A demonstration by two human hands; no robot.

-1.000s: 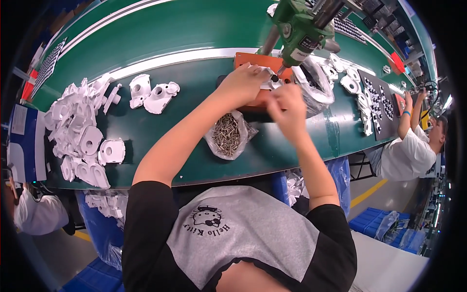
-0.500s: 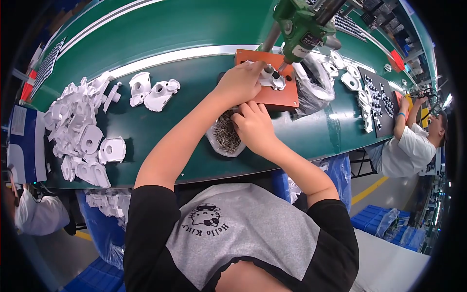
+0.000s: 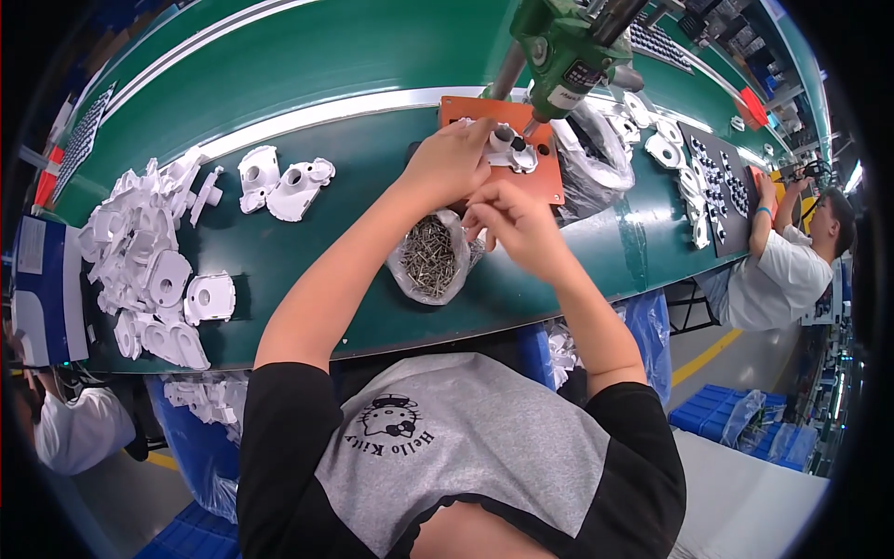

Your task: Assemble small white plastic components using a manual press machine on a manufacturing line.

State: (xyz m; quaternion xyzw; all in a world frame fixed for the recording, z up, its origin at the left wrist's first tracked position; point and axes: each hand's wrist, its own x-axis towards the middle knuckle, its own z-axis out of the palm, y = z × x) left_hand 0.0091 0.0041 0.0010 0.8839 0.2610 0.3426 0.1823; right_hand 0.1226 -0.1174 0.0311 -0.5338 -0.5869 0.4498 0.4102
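Note:
On the orange block (image 3: 542,188) lies a white plastic part (image 3: 521,158) with a round collar and a black piece on it. My left hand (image 3: 451,164) grips the left side of this part, its fingertips partly hidden. Closer to me sits a clear plastic bag (image 3: 399,272), its mouth folded open around many small metal pins (image 3: 430,256), possibly screws. My right hand (image 3: 521,225) hovers just right of the bag, fingers curled and thumb near the fingertips. Whatever is between them is too small to name. The green press (image 3: 566,65) points its tip down at the white part.
White plastic parts (image 3: 140,242) are heaped at the left, with two more (image 3: 298,189) nearer the block. A grey plastic bag (image 3: 596,168) stands right of the block. Beyond it are more white parts (image 3: 666,149) and a dark tray (image 3: 722,186). A co-worker (image 3: 787,261) works far right.
My right hand has lifted out of the bag of pins and moved right, uncovering more of them. My left hand stays at the white part. The whole view has shifted slightly.

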